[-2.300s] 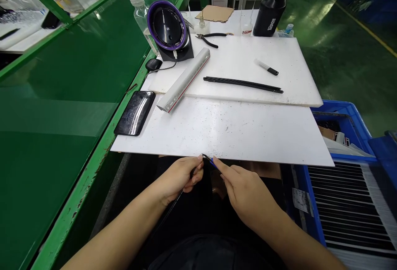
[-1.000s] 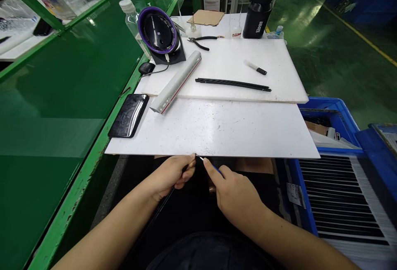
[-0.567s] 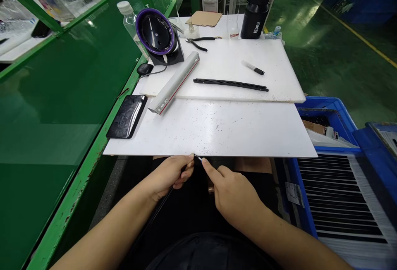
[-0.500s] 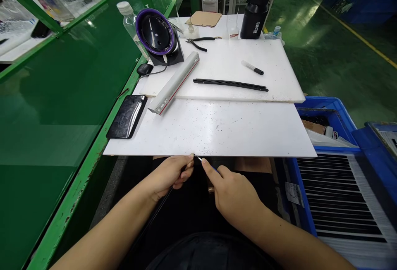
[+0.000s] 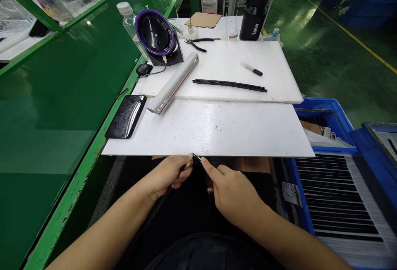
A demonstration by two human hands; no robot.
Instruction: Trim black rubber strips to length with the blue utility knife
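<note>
At the front edge of the white table board (image 5: 260, 133), my left hand (image 5: 173, 173) is closed around a thin black strip (image 5: 159, 207). The strip trails down from the fist along my forearm. My right hand (image 5: 235, 189) grips a slim metal-tipped tool (image 5: 198, 158), its index finger stretched along it. The tip meets the strip's end by my left thumb; most of the handle is hidden in the palm. Further back, a bundle of similar black strips (image 5: 229, 85) lies on a white foam slab (image 5: 279, 90). Small dark specks dot the board before my hands.
A silver model train car (image 5: 175, 82) lies aslant beside a phone (image 5: 125, 117). Behind are a purple-rimmed fan (image 5: 155, 32), cutting pliers (image 5: 200, 43), a capped brush-like tool (image 5: 252, 68) and a black bottle (image 5: 253, 15). Blue bins (image 5: 336, 108) stand at right, one holding black strips.
The tool's tip has shifted very slightly against the strip's end at my left thumb. Both hands keep their grip; the whole view has moved a little.
</note>
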